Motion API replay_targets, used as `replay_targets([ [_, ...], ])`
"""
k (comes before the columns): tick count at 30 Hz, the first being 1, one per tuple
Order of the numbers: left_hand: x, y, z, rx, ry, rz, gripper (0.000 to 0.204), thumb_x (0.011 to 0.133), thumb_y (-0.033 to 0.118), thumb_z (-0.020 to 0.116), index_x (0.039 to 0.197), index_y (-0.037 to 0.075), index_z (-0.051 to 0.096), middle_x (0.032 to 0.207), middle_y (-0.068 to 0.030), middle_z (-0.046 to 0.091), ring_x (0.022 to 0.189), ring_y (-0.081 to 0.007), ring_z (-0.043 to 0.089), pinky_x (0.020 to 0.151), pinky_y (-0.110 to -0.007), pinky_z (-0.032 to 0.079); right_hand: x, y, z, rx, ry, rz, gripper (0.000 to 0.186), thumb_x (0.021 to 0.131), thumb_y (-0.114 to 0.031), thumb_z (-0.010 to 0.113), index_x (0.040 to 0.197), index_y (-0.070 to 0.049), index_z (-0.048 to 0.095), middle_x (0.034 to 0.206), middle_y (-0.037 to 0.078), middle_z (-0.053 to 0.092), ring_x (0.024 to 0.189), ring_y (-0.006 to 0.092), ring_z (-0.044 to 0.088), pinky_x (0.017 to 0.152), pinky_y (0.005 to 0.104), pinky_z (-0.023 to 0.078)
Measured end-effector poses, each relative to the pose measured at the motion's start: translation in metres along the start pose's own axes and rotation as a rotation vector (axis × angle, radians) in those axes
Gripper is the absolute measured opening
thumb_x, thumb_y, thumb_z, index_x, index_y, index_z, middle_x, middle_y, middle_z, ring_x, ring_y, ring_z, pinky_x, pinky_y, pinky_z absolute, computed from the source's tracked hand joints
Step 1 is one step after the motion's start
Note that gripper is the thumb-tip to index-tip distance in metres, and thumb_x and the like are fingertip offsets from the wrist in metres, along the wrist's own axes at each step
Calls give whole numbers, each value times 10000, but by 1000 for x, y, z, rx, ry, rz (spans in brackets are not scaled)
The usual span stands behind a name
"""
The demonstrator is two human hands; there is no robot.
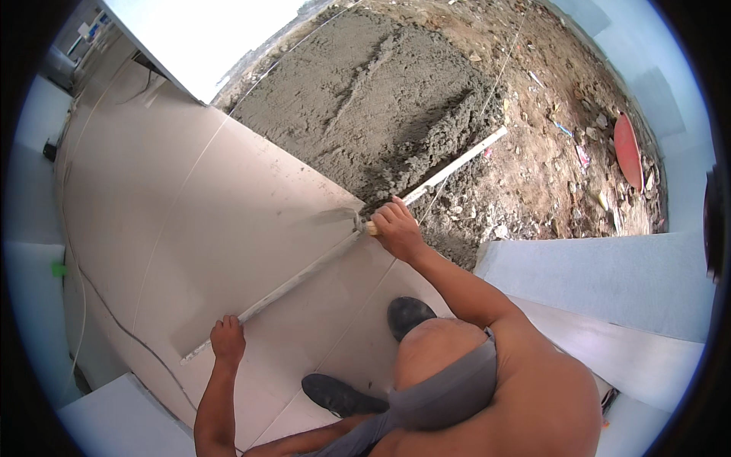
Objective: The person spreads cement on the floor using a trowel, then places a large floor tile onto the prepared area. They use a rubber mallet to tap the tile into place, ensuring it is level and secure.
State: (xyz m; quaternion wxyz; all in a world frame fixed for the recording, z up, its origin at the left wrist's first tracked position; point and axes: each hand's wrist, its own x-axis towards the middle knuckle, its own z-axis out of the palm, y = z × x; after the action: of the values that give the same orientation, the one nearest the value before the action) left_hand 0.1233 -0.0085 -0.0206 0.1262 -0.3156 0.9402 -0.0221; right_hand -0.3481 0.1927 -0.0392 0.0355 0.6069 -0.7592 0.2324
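Currently, in the head view, holding a long bar (327, 257) with 2 hands. Gripping close to its lower-left end with the left hand (228, 340), closed over the top; gripping roughly midway along with the right hand (399, 231), clamped down as well. Just beside the right hand, a wooden handle (371, 228); cannot tell whether held too or only lying against the bar. Slanting with the long axis from the tiles (205, 206) at lower left to the rubble (548, 145) at upper right, ahead of the shoes (339, 396). Skirting the near side of the wet mortar (365, 91) with the stretch beyond the right hand; so nearer to the mortar with that hand, and well apart from it, over the tiles, with the left.
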Motion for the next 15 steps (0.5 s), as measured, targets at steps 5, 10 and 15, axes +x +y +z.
replay_targets([
  [5, 16, -4, 0, 21, 8, -18, 170, 826, 149, 681, 913, 77, 554, 912, -93, 581, 807, -305, 597, 692, -435, 494, 25, 17, 11, 35, 9, -38, 257, 766, -186, 707, 956, -90, 562, 949, 78, 549, 1052, 295, 548, 1097, 495, 367],
  [10, 39, -3, -4, 51, 57, -6, 157, 833, 138, 669, 908, 76, 545, 910, -97, 574, 798, -303, 595, 679, -425, 504, 56, 39, 21, 16, 24, -51, 236, 779, -219, 705, 899, -92, 546, 934, 80, 558, 1033, 296, 556, 1100, 487, 369],
  [15, 64, 1, -7, 85, 46, -39, 189, 833, 155, 686, 917, 72, 538, 911, -100, 570, 793, -311, 596, 657, -426, 511, 88, 59, 23, 2, -1, -62, 240, 795, -275, 713, 888, -105, 570, 926, 67, 573, 1023, 269, 575, 1104, 452, 372],
])
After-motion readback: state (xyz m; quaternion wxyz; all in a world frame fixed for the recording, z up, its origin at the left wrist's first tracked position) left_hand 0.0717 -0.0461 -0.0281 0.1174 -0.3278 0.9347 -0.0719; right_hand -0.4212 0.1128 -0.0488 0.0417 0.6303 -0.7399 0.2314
